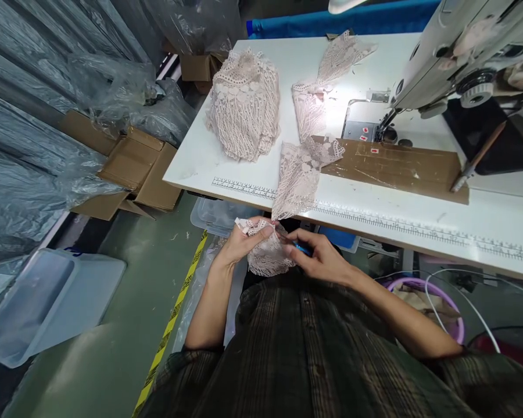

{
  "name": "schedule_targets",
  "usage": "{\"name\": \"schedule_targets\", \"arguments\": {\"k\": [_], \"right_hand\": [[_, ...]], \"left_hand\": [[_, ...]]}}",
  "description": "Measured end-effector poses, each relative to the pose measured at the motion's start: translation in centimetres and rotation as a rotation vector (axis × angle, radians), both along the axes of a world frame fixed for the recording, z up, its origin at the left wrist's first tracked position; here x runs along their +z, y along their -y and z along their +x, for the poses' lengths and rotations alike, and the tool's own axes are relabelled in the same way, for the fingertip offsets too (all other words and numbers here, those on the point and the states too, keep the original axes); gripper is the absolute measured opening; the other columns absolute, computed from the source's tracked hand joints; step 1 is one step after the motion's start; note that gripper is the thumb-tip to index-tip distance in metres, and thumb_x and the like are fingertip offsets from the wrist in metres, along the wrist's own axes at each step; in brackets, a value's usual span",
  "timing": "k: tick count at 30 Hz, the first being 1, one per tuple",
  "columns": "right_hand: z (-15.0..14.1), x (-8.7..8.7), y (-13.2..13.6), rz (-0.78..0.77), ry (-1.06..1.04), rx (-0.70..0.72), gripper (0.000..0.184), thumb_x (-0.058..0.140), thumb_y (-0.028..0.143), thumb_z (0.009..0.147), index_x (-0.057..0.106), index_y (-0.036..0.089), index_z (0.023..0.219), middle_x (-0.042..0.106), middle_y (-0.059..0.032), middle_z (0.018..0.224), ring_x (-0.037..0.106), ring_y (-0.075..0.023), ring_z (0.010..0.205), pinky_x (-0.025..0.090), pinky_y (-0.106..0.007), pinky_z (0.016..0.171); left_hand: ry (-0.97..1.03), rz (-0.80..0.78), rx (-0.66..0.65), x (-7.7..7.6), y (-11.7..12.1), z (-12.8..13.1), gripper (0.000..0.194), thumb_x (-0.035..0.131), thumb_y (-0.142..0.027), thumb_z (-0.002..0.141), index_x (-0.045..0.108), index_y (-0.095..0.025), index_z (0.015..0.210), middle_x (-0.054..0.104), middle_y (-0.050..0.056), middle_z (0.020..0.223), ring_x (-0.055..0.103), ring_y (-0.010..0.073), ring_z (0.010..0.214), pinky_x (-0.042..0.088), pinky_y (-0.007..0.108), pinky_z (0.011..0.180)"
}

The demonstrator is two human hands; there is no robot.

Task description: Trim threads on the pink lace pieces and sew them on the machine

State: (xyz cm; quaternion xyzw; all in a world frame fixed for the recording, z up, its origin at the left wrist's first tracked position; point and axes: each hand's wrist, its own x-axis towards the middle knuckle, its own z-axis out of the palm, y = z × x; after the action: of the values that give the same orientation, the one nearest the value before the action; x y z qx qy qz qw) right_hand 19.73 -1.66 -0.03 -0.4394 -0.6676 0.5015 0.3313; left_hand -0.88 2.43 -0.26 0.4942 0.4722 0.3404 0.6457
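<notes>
My left hand [239, 244] pinches a piece of pale pink lace [270, 258] just off the table's front edge, above my lap. In my right hand [322, 258] are thread snips [303, 248] with a blue handle, fingers closed around them. Their dark tips meet the lace close to my left thumb. A strip of lace pieces [298, 180] runs from the held piece up over the edge and back across the table [200, 165]. To its left sits a thick heap of the same lace [246, 104].
The sewing machine [444, 58] stands at the right. Brown cardboard [401, 168] lies before its needle, with a brown-handled tool [479, 154] on its right end. A ruler strip [375, 226] follows the front edge. Cardboard boxes [135, 162] and a plastic bin [56, 302] are at left.
</notes>
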Motion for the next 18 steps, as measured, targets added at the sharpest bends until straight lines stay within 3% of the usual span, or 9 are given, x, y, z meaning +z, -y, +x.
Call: {"name": "schedule_targets", "arguments": {"k": [3,9,14,18], "right_hand": [[0.0,-0.5,-0.7,-0.053,0.015,-0.092,0.031,0.047,0.043,0.093,0.063,0.016,0.093,0.056,0.0000,0.072,0.041,-0.0100,0.057,0.032,-0.022,0.050],[-0.6,-1.3,-0.6,-0.069,-0.056,-0.106,0.032,0.056,0.046,0.089,0.062,0.017,0.100,0.054,0.0005,0.071,0.041,-0.0110,0.061,0.033,-0.022,0.053],[-0.7,-0.9,-1.2,-0.020,-0.002,-0.056,0.043,0.032,0.045,0.100,0.060,0.015,0.086,0.043,0.0027,0.063,0.037,-0.0101,0.058,0.031,-0.024,0.056],[-1.0,-0.6,-1.5,-0.005,-0.023,0.062,0.044,0.032,0.048,0.100,0.059,0.015,0.086,0.044,0.0035,0.062,0.036,-0.0096,0.056,0.031,-0.024,0.058]], "left_hand": [[-0.086,0.085,0.030,0.2,0.0,-0.1,0.047,0.078,-0.043,0.072,0.070,-0.014,0.108,0.070,0.003,0.082,0.061,0.0127,0.069,0.049,0.022,0.066],[-0.169,0.226,-0.023,1.0,-0.1,0.0,0.028,0.073,-0.041,0.078,0.074,-0.014,0.083,0.067,0.007,0.091,0.062,0.0166,0.081,0.049,0.025,0.074],[-0.060,0.155,-0.042,0.6,0.6,-0.1,0.026,0.071,-0.039,0.080,0.071,-0.013,0.083,0.067,0.005,0.081,0.062,0.0165,0.077,0.048,0.025,0.072],[0.019,0.070,0.020,0.0,1.5,-0.4,0.029,0.076,-0.041,0.074,0.070,-0.013,0.080,0.067,0.004,0.075,0.060,0.0138,0.068,0.046,0.023,0.066]]}}
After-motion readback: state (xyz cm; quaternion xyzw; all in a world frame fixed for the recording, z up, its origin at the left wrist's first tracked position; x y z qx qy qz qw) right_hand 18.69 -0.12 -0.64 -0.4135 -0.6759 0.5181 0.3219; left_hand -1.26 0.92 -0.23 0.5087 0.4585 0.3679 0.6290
